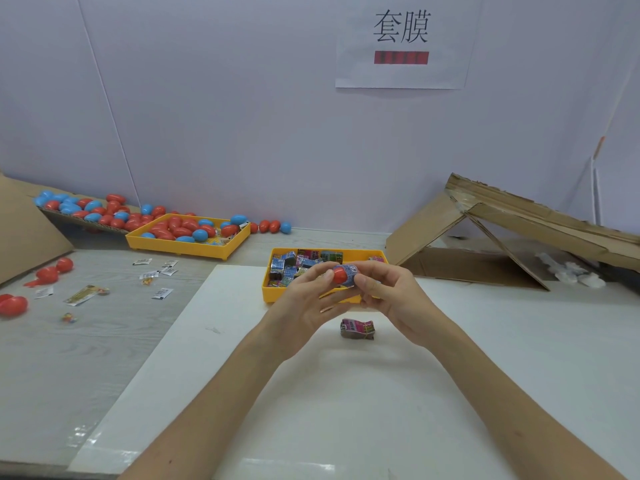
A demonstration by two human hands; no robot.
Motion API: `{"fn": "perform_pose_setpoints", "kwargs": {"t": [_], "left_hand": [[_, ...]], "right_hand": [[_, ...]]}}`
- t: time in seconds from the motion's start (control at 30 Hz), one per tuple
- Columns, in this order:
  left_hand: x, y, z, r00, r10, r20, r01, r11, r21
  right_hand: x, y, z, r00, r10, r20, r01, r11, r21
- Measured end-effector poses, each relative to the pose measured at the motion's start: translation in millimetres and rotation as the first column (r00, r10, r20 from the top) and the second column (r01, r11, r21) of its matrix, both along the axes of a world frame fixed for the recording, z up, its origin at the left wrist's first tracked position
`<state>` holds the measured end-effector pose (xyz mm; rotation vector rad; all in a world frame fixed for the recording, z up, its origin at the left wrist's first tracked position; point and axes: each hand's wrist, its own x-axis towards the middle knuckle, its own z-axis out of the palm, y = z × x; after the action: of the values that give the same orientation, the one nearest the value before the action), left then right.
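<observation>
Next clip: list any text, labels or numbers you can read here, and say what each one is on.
"套膜": on the white paper sheet on the wall.
The red bar under it has dark marks, too blurred to read.
Print on the blue sleeve around the red egg: too small to read.
Print on the sleeves in the yellow tray, the loose pink sleeve and the sachets: unreadable.

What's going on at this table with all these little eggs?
A person is working with bare hands. The left hand and right hand together pinch a red plastic egg above the white board. A blue printed film sleeve is partly over the egg, and its red end shows. Behind the hands, a yellow plastic tray holds more printed sleeves. A second yellow tray to the left holds bare red and blue eggs. One crumpled pink sleeve lies on the board.
</observation>
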<state>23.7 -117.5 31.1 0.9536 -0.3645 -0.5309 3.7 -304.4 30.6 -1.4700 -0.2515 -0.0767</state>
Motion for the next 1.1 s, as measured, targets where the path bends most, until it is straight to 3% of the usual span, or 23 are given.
{"fn": "perform_pose_setpoints", "kwargs": {"t": [0.2,0.5,0.7,0.8,0.93,1.1], "left_hand": [[2.7,-0.8,-1.1,0.997,0.042,-0.071,-0.048,0.996,-0.081],[5.8,-0.9,-3.8,0.999,0.030,0.026,-0.028,0.998,-0.060],[4.4,-1.2,-2.2,1.000,0.030,0.007,-0.030,0.999,-0.035],[0.8,-2.0,-0.1,0.985,0.107,0.138,-0.116,0.991,0.059],[-3.0,-7.7,-4.7,0.881,0.190,0.433,-0.308,0.926,0.219],[-0.1,-8.8,-7.8,0.851,0.235,0.470,-0.367,0.906,0.211]], "right_hand": [[0.1,-0.5,0.3,0.989,-0.133,0.066,0.136,0.990,-0.045],[0.8,-3.7,-1.2,0.994,-0.084,0.067,0.082,0.996,0.019],[0.1,-5.4,1.0,0.996,-0.058,0.065,0.057,0.998,0.019],[0.1,-3.8,2.1,1.000,0.016,-0.004,-0.015,0.997,0.076],[0.9,-3.4,0.9,0.998,-0.036,-0.058,0.036,0.999,-0.007],[0.7,-5.3,0.3,0.997,-0.039,-0.065,0.042,0.998,0.045]]}}
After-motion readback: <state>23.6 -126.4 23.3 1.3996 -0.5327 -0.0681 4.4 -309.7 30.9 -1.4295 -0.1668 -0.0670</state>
